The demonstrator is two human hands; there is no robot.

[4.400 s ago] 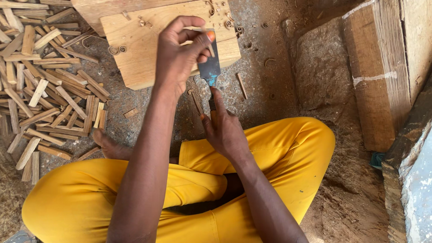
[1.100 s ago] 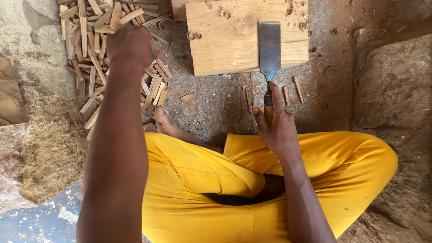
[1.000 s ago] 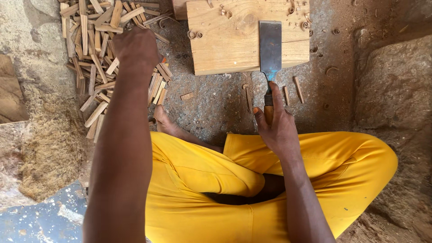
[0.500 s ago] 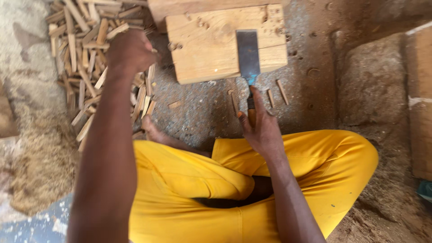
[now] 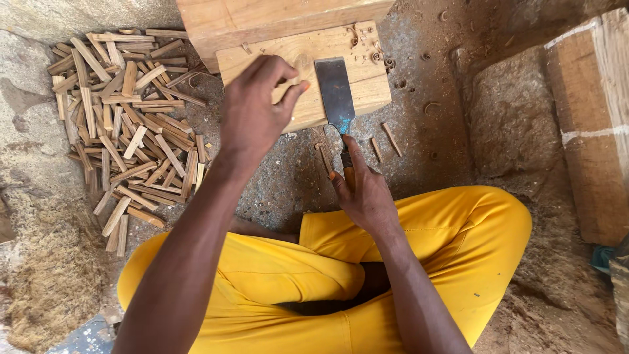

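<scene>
Down on the dusty ground (image 5: 419, 144), seen from the head camera, a person sits cross-legged in yellow trousers (image 5: 458, 242) with a low wooden block (image 5: 308, 72) just ahead of the knees. A broad flat chisel (image 5: 337, 95) lies with its steel blade flat on the block's top, near the right end, while its handle runs back off the front edge toward the person. The right hand (image 5: 363, 190) is clamped around that handle, forefinger stretched forward along the neck of the tool, thumb pressed at the side. The left hand (image 5: 255, 111) hovers over the left half of the block, fingers bunched toward the thumb; whether something small is pinched between them cannot be told, since the back of the hand hides the tips. The two hands are apart, the left just beside the blade without touching it.

Left of the block, a heap of short split wooden sticks (image 5: 124, 131) spreads across the ground, lying crisscross, well apart from the right hand. Three loose sticks (image 5: 383, 141) lie on the ground just in front of the block, beside the chisel handle. Curled shavings (image 5: 360, 39) sit on the block's far right corner. A thick wooden beam (image 5: 593, 124) stands at the right edge, and pale sawdust (image 5: 46, 282) is piled at the lower left.
</scene>
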